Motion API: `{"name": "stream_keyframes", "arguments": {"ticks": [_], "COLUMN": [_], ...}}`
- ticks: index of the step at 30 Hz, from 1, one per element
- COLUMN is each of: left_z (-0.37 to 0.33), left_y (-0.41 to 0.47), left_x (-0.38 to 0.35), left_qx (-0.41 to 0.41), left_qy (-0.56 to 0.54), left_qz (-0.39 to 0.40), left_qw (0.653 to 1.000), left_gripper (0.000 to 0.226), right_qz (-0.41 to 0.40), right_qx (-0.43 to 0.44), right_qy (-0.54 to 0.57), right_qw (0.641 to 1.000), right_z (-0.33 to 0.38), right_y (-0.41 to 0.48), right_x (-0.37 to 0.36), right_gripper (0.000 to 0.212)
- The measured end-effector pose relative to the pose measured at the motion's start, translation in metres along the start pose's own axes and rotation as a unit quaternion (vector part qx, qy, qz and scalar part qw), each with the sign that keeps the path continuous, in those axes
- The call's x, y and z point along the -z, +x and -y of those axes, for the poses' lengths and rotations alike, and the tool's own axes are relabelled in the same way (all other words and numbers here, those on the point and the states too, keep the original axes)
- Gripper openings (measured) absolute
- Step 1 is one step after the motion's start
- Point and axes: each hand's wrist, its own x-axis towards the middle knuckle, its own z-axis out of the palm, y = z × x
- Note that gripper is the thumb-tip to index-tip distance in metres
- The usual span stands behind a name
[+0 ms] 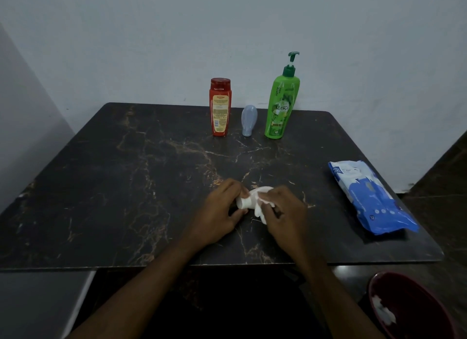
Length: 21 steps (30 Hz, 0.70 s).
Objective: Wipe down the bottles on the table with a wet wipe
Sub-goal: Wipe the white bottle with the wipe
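Observation:
A small white bottle lies on its side near the front middle of the dark marble table. My left hand grips its cap end. My right hand holds a white wet wipe pressed against the bottle's body. At the back of the table stand a red bottle, a small pale blue bottle and a tall green pump bottle.
A blue pack of wet wipes lies at the table's right side. A dark red bin with crumpled white wipes stands on the floor at the lower right. A pale wall runs behind the table.

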Motion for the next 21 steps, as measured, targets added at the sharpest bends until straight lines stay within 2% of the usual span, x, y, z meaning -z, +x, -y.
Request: {"name": "stream_keyframes", "arguments": {"ticks": [2, 3, 5, 8, 12, 17, 21], "left_z": [-0.0006, -0.0012, -0.0023, -0.0021, -0.0013, -0.0011, 0.0019], "left_y": [-0.0006, -0.0004, 0.0001, -0.0003, -0.0021, -0.0008, -0.0004], "left_x": [0.0001, 0.0005, 0.0005, -0.0003, -0.0001, -0.0006, -0.0013], "left_qx": [0.0, 0.0, -0.002, 0.002, 0.007, 0.0, 0.0], "left_qy": [-0.003, -0.003, -0.001, 0.001, 0.008, 0.003, -0.008], "left_qz": [-0.001, -0.001, -0.002, 0.002, 0.002, 0.003, -0.004], "left_qw": [1.0, 1.0, 1.0, 1.0, 1.0, 1.0, 1.0], "left_gripper": [0.03, 0.03, 0.03, 0.03, 0.031, 0.031, 0.033], "right_qz": [-0.031, -0.037, -0.022, 0.025, -0.014, 0.029, -0.02], "right_qx": [-0.102, -0.122, -0.077, 0.045, -0.018, 0.082, -0.017], "right_qy": [0.014, 0.014, 0.005, 0.007, 0.017, 0.024, 0.022], "right_qw": [0.994, 0.992, 0.997, 0.999, 1.0, 0.996, 0.999], "right_z": [-0.0055, -0.008, -0.0049, 0.0003, -0.0074, -0.0009, -0.0066], "right_y": [0.0044, 0.0059, 0.0041, -0.0034, 0.0013, -0.0018, 0.0008], "right_x": [0.0014, 0.0008, 0.0007, -0.0015, -0.0029, -0.0007, -0.0012], "right_gripper": [0.01, 0.009, 0.013, 0.02, 0.018, 0.019, 0.018]}}
